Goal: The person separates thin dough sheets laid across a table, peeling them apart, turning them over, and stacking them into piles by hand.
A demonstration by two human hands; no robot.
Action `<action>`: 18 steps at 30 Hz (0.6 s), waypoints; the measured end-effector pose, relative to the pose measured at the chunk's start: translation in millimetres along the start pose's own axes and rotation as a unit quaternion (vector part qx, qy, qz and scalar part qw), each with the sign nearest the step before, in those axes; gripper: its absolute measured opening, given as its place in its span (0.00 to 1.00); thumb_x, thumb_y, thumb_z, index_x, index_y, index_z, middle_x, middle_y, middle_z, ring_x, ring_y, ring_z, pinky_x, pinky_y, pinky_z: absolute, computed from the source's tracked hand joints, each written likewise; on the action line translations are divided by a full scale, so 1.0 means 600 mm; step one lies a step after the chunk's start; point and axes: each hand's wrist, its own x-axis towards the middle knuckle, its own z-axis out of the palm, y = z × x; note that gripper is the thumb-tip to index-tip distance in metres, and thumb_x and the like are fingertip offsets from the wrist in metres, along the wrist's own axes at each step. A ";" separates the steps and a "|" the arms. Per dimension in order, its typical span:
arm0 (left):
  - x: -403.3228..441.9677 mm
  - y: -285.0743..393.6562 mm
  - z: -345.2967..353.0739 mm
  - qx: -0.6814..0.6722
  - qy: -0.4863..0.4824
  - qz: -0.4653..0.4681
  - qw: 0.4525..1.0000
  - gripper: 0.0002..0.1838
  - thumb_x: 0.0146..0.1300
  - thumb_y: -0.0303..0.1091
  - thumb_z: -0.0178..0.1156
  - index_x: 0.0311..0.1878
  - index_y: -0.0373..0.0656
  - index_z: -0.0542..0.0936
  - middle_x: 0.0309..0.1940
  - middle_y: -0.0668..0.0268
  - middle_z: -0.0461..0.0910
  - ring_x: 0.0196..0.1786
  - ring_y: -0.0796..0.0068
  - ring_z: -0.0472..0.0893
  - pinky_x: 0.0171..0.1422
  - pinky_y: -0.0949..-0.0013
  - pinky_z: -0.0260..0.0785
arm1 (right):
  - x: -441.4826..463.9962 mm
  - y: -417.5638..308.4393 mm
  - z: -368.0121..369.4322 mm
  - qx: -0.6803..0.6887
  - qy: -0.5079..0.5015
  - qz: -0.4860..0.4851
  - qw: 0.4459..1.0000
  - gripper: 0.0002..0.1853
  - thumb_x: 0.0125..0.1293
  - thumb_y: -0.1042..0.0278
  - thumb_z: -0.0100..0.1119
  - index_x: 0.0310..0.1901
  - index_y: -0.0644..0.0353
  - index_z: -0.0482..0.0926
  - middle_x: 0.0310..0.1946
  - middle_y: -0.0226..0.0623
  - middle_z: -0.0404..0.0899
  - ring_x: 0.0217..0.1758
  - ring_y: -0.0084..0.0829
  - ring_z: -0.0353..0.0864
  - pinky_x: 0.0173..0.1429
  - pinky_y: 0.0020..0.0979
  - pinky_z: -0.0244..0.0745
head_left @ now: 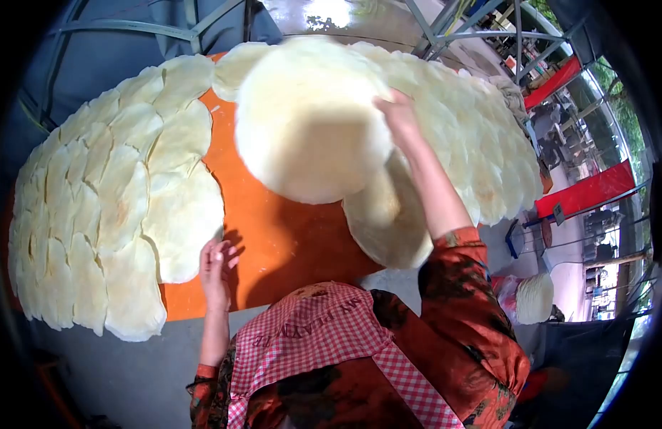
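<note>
My right hand (399,118) pinches the right edge of a large, round, pale flatbread (309,93), which hangs raised over the orange tabletop (274,247) and casts a shadow. Below that arm, a single flatbread (388,222) lies at the near right of the table. My left hand (218,266) holds nothing; its fingers are loosely apart over the front of the orange surface, beside the left group of overlapping flatbreads (116,193). Another spread of overlapping flatbreads (460,136) covers the right side. The raised flatbread hides part of the table's far side.
Metal frame bars (131,27) stand behind the table at the far left. Off to the right, a stack of round sheets in clear plastic (533,299) sits low near the floor. Red panels (588,189) and a cluttered area lie farther right.
</note>
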 end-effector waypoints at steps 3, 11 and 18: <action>0.057 -0.101 0.005 0.099 -0.041 0.038 0.994 0.15 0.67 0.28 0.57 0.55 0.38 0.72 0.46 0.65 0.77 0.47 0.75 0.77 0.52 0.70 0.73 | 0.040 0.120 -0.142 -0.035 0.115 0.011 0.993 0.13 0.61 0.76 0.57 0.49 0.65 0.78 0.37 0.36 0.83 0.36 0.27 0.80 0.42 0.31 0.75; 0.150 -0.145 0.085 0.642 -0.123 0.338 0.677 0.13 0.53 0.31 0.61 0.44 0.42 0.77 0.46 0.58 0.75 0.48 0.53 0.75 0.50 0.54 0.70 | 0.109 0.441 -0.133 -0.067 0.185 -0.111 0.974 0.09 0.56 0.82 0.55 0.40 0.65 0.78 0.35 0.32 0.79 0.38 0.22 0.76 0.40 0.19 0.71; 0.153 -0.176 0.067 0.708 -0.101 0.297 0.632 0.15 0.51 0.34 0.62 0.44 0.46 0.78 0.49 0.62 0.74 0.50 0.56 0.74 0.50 0.54 0.69 | 0.371 0.437 0.277 0.245 -0.001 0.230 0.942 0.13 0.62 0.64 0.62 0.40 0.64 0.75 0.35 0.37 0.78 0.38 0.30 0.80 0.41 0.30 0.79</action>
